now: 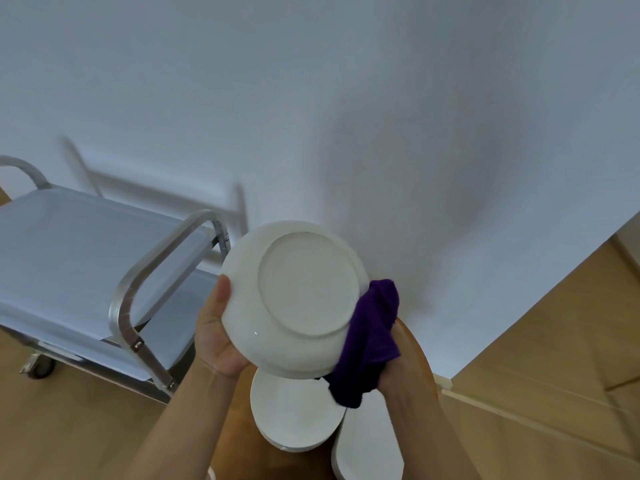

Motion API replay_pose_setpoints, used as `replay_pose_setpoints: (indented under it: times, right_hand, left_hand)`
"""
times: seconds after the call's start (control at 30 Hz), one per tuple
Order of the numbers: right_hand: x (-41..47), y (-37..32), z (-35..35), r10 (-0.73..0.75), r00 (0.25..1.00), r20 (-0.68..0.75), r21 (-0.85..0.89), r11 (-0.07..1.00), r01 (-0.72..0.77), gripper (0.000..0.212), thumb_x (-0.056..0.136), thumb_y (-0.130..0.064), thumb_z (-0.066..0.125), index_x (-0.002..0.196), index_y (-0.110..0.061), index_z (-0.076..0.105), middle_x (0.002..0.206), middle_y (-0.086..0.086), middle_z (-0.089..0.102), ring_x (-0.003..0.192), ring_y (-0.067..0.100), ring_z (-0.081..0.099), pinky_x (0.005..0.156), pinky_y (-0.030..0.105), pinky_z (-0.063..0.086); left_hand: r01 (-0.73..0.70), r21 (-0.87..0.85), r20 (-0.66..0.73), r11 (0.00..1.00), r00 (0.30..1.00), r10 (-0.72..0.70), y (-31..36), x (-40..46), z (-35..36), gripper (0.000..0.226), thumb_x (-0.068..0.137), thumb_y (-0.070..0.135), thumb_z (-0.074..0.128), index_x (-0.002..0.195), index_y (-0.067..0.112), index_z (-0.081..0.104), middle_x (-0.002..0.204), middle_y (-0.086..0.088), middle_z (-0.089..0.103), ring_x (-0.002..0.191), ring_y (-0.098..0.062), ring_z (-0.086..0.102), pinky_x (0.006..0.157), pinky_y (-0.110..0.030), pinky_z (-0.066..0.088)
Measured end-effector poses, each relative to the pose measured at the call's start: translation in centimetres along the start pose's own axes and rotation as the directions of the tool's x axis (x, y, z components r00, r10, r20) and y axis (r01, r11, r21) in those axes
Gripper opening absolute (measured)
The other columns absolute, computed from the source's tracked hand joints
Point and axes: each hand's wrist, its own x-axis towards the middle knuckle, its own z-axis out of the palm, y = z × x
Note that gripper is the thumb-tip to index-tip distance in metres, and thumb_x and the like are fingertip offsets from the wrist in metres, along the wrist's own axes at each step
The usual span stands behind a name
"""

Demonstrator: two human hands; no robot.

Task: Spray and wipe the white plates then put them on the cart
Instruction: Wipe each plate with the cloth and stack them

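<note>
My left hand (216, 336) grips a white plate (298, 296) by its left rim, holding it up with its underside facing me. My right hand (401, 368) holds a purple cloth (370, 344) bunched against the plate's lower right edge. Below them a stack of white plates (294, 414) sits on a small round wooden table (415, 344). Another white plate (367, 445) lies to the right of the stack, partly hidden by my right forearm. The metal cart (86, 258) stands to the left, its top shelf bare.
A white wall (346, 98) fills the background. The cart's handle bar (149, 282) curves up close to my left hand. Wooden floor (554, 375) lies to the right and lower left. No spray bottle is in view.
</note>
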Motion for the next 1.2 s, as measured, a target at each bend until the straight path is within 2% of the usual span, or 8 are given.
replay_pose_setpoints:
  times: [0.13, 0.23, 0.33, 0.5, 0.63, 0.87, 1.07, 1.2]
  right_hand:
    - [-0.6, -2.0, -0.4, -0.012, 1.0, 0.021, 0.027, 1.0, 0.011, 0.021, 0.097, -0.031, 0.047, 0.094, -0.013, 0.056, 0.075, 0.008, 0.057, 0.067, 0.024, 0.053, 0.061, 0.035, 0.044]
    - [-1.4, -2.6, -0.2, -0.283, 0.935, 0.213, -0.236, 0.914, 0.33, 0.016, 0.087, -0.012, 0.061, 0.073, -0.021, 0.065, 0.063, 0.004, 0.06, 0.054, 0.019, 0.058, 0.054, 0.034, 0.048]
    - [-2.6, -1.8, 0.1, -0.437, 0.783, 0.442, -0.572, 0.535, 0.622, 0.016, 0.078, -0.017, 0.071, 0.083, -0.03, 0.063, 0.074, -0.011, 0.067, 0.071, 0.005, 0.064, 0.06, 0.014, 0.05]
    - [-2.1, 3.1, -0.3, -0.232, 0.641, 0.731, -0.673, -0.094, 0.733, 0.017, 0.086, -0.036, 0.062, 0.098, -0.024, 0.061, 0.082, -0.015, 0.06, 0.072, 0.0, 0.051, 0.066, 0.008, 0.037]
    - [-0.4, 5.7, -1.6, -0.112, 0.722, 0.683, -0.715, 0.102, 0.692, 0.03, 0.086, -0.026, 0.063, 0.116, -0.032, 0.059, 0.103, -0.016, 0.063, 0.098, -0.001, 0.055, 0.092, 0.015, 0.043]
    - [2.4, 7.1, -4.0, -0.305, 0.867, 0.393, -0.699, 0.513, 0.498, 0.028, 0.086, -0.02, 0.065, 0.093, -0.044, 0.053, 0.086, -0.035, 0.061, 0.087, -0.012, 0.057, 0.066, 0.002, 0.043]
    - [6.7, 5.4, -2.5, -0.386, 0.922, 0.004, -0.877, 0.442, 0.189, 0.062, 0.082, -0.026, 0.069, 0.134, -0.015, 0.036, 0.127, 0.008, 0.046, 0.113, 0.025, 0.048, 0.091, 0.034, 0.049]
    - [6.5, 6.5, 1.1, -0.429, 0.901, 0.063, -0.896, 0.374, 0.24, 0.075, 0.081, -0.039, 0.065, 0.141, -0.02, 0.025, 0.137, 0.007, 0.036, 0.123, 0.024, 0.038, 0.102, 0.039, 0.042]
  left_hand:
    - [0.113, 0.154, -0.392, 0.982, 0.919, -0.044, -0.8, 0.3, -2.3, 0.055, 0.085, 0.043, 0.061, 0.126, 0.008, 0.062, 0.125, -0.019, 0.062, 0.111, -0.033, 0.063, 0.083, -0.048, 0.056]
    - [0.329, 0.359, -0.608, 0.873, 0.793, -0.048, -1.6, 0.8, -2.9, 0.08, 0.075, 0.062, 0.055, 0.142, 0.02, 0.042, 0.13, -0.015, 0.059, 0.114, -0.031, 0.061, 0.089, -0.047, 0.053]
    - [0.458, 0.361, -0.633, 0.812, 0.76, -0.148, -1.7, 1.6, -1.9, 0.101, 0.06, 0.076, 0.055, 0.147, 0.031, 0.031, 0.146, -0.017, 0.041, 0.13, -0.037, 0.046, 0.103, -0.057, 0.041]
    - [0.598, 0.394, -0.719, 0.698, 0.674, -0.172, -2.2, 2.9, -0.1, 0.07, 0.07, 0.058, 0.071, 0.125, 0.019, 0.053, 0.114, -0.012, 0.067, 0.087, -0.031, 0.07, 0.069, -0.047, 0.058]
    - [0.537, 0.328, -0.816, 0.777, 0.576, -0.054, -4.0, 1.5, -2.0, 0.037, 0.089, 0.018, 0.058, 0.124, 0.01, 0.046, 0.113, -0.02, 0.06, 0.102, -0.039, 0.059, 0.082, -0.052, 0.053]
    - [0.372, 0.317, -0.8, 0.872, 0.599, 0.035, -5.4, -0.7, -3.2, 0.025, 0.094, 0.034, 0.052, 0.118, 0.026, 0.051, 0.115, -0.012, 0.061, 0.107, -0.033, 0.057, 0.075, -0.043, 0.051]
    - [0.421, 0.44, -0.714, 0.793, 0.7, 0.025, -6.7, -2.2, -3.2, 0.046, 0.082, 0.044, 0.054, 0.124, 0.027, 0.054, 0.11, -0.01, 0.069, 0.103, -0.031, 0.065, 0.078, -0.04, 0.054]
    - [0.436, 0.501, -0.64, 0.747, 0.768, -0.019, -8.5, -2.1, -3.0, 0.039, 0.077, 0.05, 0.054, 0.113, 0.038, 0.057, 0.099, 0.002, 0.073, 0.093, -0.019, 0.07, 0.068, -0.029, 0.057]
